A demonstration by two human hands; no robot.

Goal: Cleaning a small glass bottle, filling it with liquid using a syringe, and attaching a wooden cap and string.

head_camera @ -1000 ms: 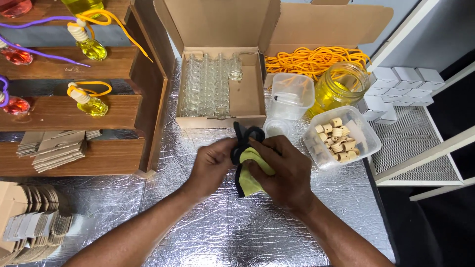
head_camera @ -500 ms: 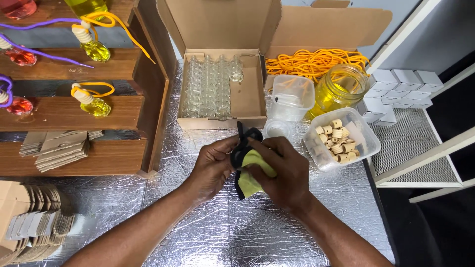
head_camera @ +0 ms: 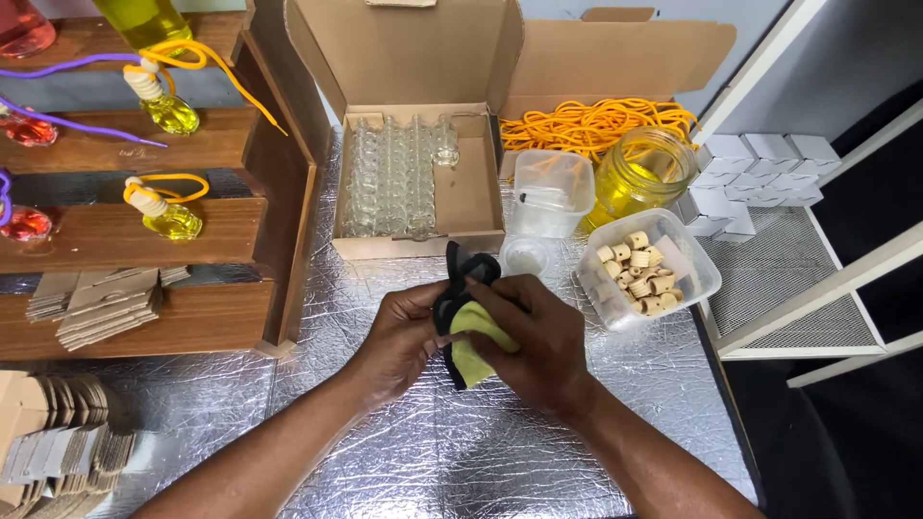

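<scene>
Both hands, left hand (head_camera: 404,332) and right hand (head_camera: 534,336), grasp a yellow-green cloth (head_camera: 476,336) (black-edged) above the foil-covered worktop (head_camera: 461,452), just in front of the open cardboard box (head_camera: 461,192) of small glass bottles (head_camera: 389,178).

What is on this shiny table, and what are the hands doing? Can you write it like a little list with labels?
Left hand: holds the cloth's left side
Right hand: wraps over the cloth from the right
Cloth: yellow-green with black edging, bunched between both hands
Table: covered in crinkled silver foil
Cardboard box: open, rows of small clear glass bottles inside
Jar: glass, yellow liquid
Tub of caps: clear plastic, pale wooden caps
Orange cords: heaped behind the jar
Wooden shelf: left, small filled bottles with cords
</scene>
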